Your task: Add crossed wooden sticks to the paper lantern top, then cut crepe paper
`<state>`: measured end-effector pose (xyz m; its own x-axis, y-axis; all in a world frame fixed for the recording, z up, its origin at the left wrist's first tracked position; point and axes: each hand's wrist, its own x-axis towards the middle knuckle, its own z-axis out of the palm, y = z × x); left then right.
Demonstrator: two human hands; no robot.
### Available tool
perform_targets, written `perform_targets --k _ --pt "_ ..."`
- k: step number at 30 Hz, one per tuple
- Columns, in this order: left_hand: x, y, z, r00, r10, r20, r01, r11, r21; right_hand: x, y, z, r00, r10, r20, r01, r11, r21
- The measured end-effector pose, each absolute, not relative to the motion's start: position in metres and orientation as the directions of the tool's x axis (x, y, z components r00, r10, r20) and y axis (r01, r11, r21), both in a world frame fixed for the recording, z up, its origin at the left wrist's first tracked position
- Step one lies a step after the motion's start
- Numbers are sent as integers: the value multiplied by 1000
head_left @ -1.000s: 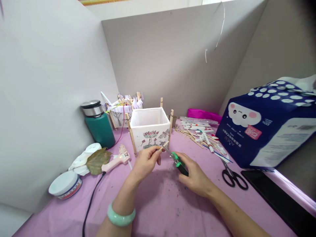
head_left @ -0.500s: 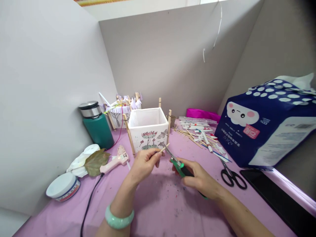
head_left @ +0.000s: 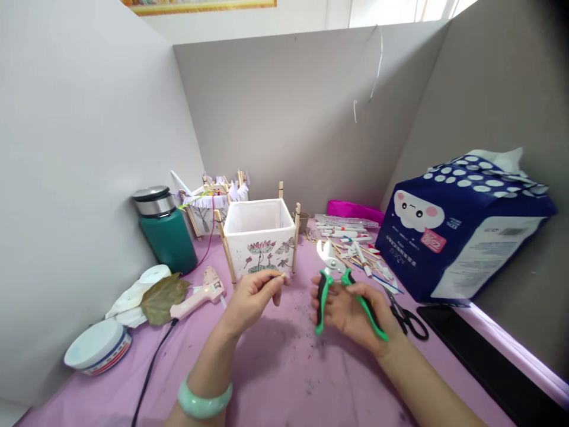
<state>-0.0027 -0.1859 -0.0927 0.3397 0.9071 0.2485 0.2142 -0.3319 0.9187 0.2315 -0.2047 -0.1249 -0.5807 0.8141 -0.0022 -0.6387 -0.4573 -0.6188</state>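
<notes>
Between the thumb and fingers of my left hand (head_left: 255,299) is a short piece of thin wooden stick (head_left: 283,276), mostly hidden by the fingertips. My right hand (head_left: 355,317) holds green-and-black pruning shears (head_left: 329,261) loosely across an upturned palm, their handles spread and jaws apart. Just beyond my left hand stands a white square box (head_left: 240,252) with a drawn lotus on its front and wooden sticks at its corners. The shears sit to the right of this box, apart from it.
At left are a green flask (head_left: 166,237), a pink glue gun (head_left: 200,296) with its cord, a dried leaf (head_left: 164,298) and a white bowl (head_left: 98,344). Markers (head_left: 342,232), black scissors (head_left: 409,320), a blue tissue pack (head_left: 409,255) and a dark flat slab (head_left: 484,362) occupy the right.
The shears have come away from the stick, and their handles have spread as my right palm turned up. Less stick now shows in my left hand. The whole view has shifted slightly.
</notes>
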Motion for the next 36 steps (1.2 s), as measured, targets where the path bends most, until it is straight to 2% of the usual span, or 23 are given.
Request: perform_targets --k 2,5,8,11,14,16,17,19,22,27,36 --pt "-2 -185 -94 330 907 260 219 -341 914 238 -196 -126 -505 862 -50 -711 -447 -543" --pt "-1 -184 -95 336 904 266 224 -351 909 242 -188 -128 -478 872 -107 -717 -457 -526" --pt "-2 -186 -95 331 905 267 231 -352 907 239 -187 -130 -441 890 -111 -712 -423 -560" --pt "-3 -187 -96 308 910 277 245 -357 901 234 -192 -131 -389 918 -77 -660 -336 -672" --pt "-2 -188 -97 269 917 294 234 -359 904 229 -200 -131 -290 955 56 -456 -87 -886" --pt "-1 -187 -98 249 917 312 220 -367 904 225 -206 -131 -234 953 190 -159 155 -975" --pt "-1 -187 -98 243 916 319 217 -372 902 222 -208 -131 -226 940 255 11 264 -964" --pt "0 -187 -97 239 913 330 214 -381 900 215 -213 -130 -237 904 355 283 414 -865" --pt "1 -187 -97 238 910 340 205 -389 898 206 -218 -130 -253 851 460 466 524 -713" --pt "3 -188 -99 232 902 363 156 -403 902 200 -221 -134 -308 803 510 578 584 -570" --pt "6 -189 -98 212 896 391 148 -425 893 198 -223 -136 -296 796 528 636 577 -513"
